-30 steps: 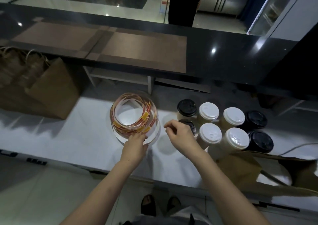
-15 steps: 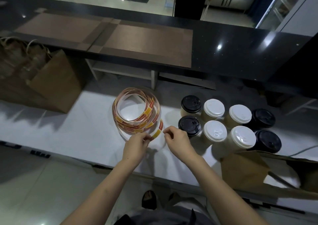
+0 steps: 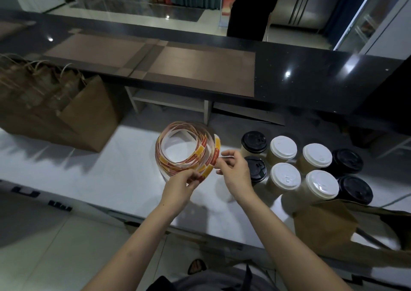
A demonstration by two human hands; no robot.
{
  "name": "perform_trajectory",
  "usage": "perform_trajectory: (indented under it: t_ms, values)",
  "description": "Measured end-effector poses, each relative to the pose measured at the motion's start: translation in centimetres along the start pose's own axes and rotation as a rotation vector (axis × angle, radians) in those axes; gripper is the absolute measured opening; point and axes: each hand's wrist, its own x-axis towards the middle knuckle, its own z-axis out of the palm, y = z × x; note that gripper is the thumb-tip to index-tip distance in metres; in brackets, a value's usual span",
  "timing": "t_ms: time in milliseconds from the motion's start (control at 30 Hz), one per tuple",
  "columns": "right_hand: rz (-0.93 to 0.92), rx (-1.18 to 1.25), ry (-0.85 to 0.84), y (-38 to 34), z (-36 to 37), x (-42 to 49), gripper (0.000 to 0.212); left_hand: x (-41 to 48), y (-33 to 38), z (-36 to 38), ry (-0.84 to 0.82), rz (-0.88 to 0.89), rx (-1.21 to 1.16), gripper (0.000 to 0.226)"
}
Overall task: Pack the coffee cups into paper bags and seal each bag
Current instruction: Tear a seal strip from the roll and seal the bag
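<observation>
1. The roll of stickers (image 3: 186, 150) is a loose coil of white backing strip carrying red and yellow labels. Their print is too small to read. Marks on the cup lids are also unreadable.
2. The left hand (image 3: 180, 186) pinches the near edge of the coil between thumb and curled fingers.
3. The right hand (image 3: 233, 170) pinches the strip at the coil's right side with thumb and forefinger, and its other fingers are curled in.
4. Eight coffee cups (image 3: 285, 176) stand in two rows on the white tabletop (image 3: 89, 175), just to the right of the coil. All are lidded, so their contents are hidden.
5. Each row has one black lid at the left, two white lids in the middle and one black lid at the right. The white-lidded cups have tan sides.
6. The right hand partly covers the near-left black-lidded cup (image 3: 255, 168).
7. A stack of brown paper bags (image 3: 66, 115) with twisted handles stands at the left of the tabletop, well apart from the cups. What they hold cannot be told.
8. Another brown bag (image 3: 327, 224) lies at the near right edge, just beside the closest white-lidded cup.
9. Behind, a raised dark counter (image 3: 311, 72) bears brown mats (image 3: 200, 68), with a pale shelf (image 3: 169, 99) beneath it.
10. A person in dark clothes (image 3: 253, 8) stands beyond the counter.
</observation>
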Motion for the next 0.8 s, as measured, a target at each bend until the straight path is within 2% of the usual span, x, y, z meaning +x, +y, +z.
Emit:
perform_trajectory:
  t_ms: [300, 433, 633, 800]
  values:
    - [-0.112, 0.011, 0.017, -1.6, 0.0, -0.4, 0.016, -0.7, 0.7, -0.3, -0.049, -0.002, 0.036, 0.013]
    - [-0.161, -0.048, -0.057, -1.7, -0.1, -0.7, 0.023, -0.3, 2.3, -1.3, -0.004, 0.013, -0.166, 0.011]
    - [-0.197, -0.172, -0.182, -1.1, 0.4, -1.7, 0.026, 0.8, 3.9, -2.4, 0.136, -0.069, -0.401, 0.023]
    - [-0.237, -0.268, -0.245, -0.9, 0.5, -2.5, 0.031, 1.2, 4.2, -2.4, 0.144, -0.128, -0.466, 0.028]
